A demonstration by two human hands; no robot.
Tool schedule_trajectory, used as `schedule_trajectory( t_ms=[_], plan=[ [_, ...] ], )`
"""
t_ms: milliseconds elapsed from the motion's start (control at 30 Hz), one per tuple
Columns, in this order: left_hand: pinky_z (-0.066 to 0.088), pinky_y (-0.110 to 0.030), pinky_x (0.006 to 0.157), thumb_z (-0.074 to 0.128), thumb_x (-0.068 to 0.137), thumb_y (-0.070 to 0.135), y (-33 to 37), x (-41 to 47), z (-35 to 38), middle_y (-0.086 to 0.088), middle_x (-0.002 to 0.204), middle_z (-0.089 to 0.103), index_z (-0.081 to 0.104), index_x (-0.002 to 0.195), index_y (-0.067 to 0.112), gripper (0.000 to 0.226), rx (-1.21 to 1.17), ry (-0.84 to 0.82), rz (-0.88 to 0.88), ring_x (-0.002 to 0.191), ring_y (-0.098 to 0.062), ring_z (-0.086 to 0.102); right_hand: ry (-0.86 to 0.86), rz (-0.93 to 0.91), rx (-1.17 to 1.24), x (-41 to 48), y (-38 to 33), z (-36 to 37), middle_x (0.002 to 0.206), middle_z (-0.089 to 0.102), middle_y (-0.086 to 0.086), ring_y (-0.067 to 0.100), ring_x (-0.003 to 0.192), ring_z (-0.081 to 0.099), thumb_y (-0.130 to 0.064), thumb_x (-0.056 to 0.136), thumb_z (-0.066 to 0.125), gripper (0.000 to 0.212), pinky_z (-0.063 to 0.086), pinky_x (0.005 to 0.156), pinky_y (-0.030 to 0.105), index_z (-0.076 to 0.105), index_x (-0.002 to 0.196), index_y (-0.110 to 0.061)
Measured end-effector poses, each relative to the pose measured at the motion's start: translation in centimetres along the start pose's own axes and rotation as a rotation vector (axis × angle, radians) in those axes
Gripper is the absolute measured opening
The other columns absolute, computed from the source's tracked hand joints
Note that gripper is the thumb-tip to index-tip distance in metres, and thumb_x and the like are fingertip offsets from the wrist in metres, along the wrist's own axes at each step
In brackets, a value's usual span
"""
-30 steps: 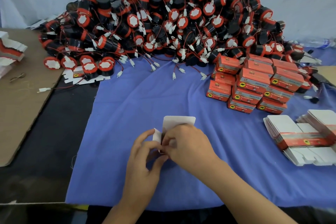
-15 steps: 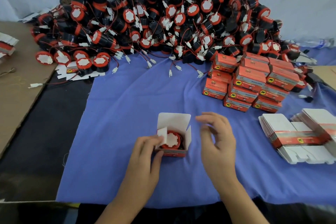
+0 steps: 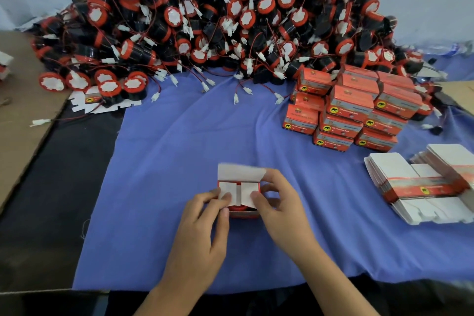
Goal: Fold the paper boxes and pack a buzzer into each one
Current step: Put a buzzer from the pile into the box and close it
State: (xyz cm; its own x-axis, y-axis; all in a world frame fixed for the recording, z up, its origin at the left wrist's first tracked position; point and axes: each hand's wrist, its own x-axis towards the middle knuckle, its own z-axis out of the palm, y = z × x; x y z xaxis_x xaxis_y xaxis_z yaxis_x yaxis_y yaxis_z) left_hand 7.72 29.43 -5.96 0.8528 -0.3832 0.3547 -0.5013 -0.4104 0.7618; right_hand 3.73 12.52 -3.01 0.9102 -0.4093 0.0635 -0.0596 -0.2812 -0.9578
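Blue cloth (image 3: 179,149) is covering the work surface, and I am watching the paper box (image 3: 243,214) standing upright on it near the front edge, between both hands. The left hand (image 3: 202,223) is pinching the left side flap (image 3: 227,191) between thumb and forefinger. The right hand (image 3: 279,208) is gripping the box's right wall, its thumb pressing the right side flap (image 3: 247,194) inward. The lid flap (image 3: 239,172) is standing open at the rear. The flaps are covering the opening, so I cannot confirm the contents. The buzzer pile (image 3: 218,20) is lying along the far edge, the packed boxes (image 3: 354,110) are stacked at right, and the flat box blanks (image 3: 420,185) are lying nearer, well apart from the hands.
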Motion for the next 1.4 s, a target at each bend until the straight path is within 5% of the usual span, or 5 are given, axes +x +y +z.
schedule_trajectory(
  t_ms=[133,333,700,1100,1400],
  plan=[
    [0.047,-0.016,0.094,0.058,0.102,0.024,0.1,0.1,0.0,0.024,0.118,0.059,0.067,0.120,0.031,0.021,-0.049,0.058,-0.013,0.111,0.002,0.060,-0.096,-0.147,-0.146,-0.8,0.7,-1.7,0.130,0.060,-0.023,0.007,0.127,0.057,-0.009,0.091,0.063,0.038,0.053,0.094,0.027,0.068,0.111,-0.040],
    [0.053,-0.013,0.084,0.073,0.093,0.006,-0.2,0.2,-0.4,0.015,0.121,0.069,0.056,0.116,0.037,0.042,-0.294,0.077,-0.100,0.111,-0.005,0.068,-0.248,-0.177,-0.411,-1.1,0.8,-3.5,0.156,0.039,-0.029,-0.004,0.147,0.033,-0.046,0.091,0.070,0.036,0.034,0.116,0.023,0.064,0.126,-0.039],
    [0.051,-0.011,0.088,0.070,0.095,0.028,-0.2,0.4,-0.6,0.018,0.124,0.070,0.060,0.125,0.042,0.034,-0.380,-0.012,-0.136,0.114,-0.003,0.067,-0.305,-0.379,-0.694,-0.3,-0.6,-3.4,0.139,0.052,-0.014,0.005,0.133,0.048,-0.045,0.095,0.062,0.052,0.044,0.106,0.026,0.049,0.146,-0.046],
    [0.050,-0.008,0.087,0.065,0.099,0.047,-0.3,0.4,-0.5,0.025,0.122,0.070,0.058,0.130,0.046,0.031,-0.319,-0.019,-0.167,0.110,0.001,0.068,-0.316,-0.344,-0.649,1.0,-0.8,-3.8,0.122,0.052,-0.030,-0.004,0.113,0.054,-0.052,0.085,0.063,0.065,0.043,0.093,0.011,0.040,0.145,-0.059],
    [0.052,-0.014,0.089,0.068,0.094,0.053,-0.5,0.6,-0.2,0.030,0.126,0.066,0.055,0.137,0.046,0.045,-0.274,0.005,-0.179,0.112,0.000,0.067,-0.284,-0.344,-0.592,0.7,-0.5,-3.7,0.119,0.058,-0.022,0.000,0.106,0.062,-0.037,0.090,0.072,0.043,0.046,0.090,0.012,0.066,0.130,-0.050]
  ],
)
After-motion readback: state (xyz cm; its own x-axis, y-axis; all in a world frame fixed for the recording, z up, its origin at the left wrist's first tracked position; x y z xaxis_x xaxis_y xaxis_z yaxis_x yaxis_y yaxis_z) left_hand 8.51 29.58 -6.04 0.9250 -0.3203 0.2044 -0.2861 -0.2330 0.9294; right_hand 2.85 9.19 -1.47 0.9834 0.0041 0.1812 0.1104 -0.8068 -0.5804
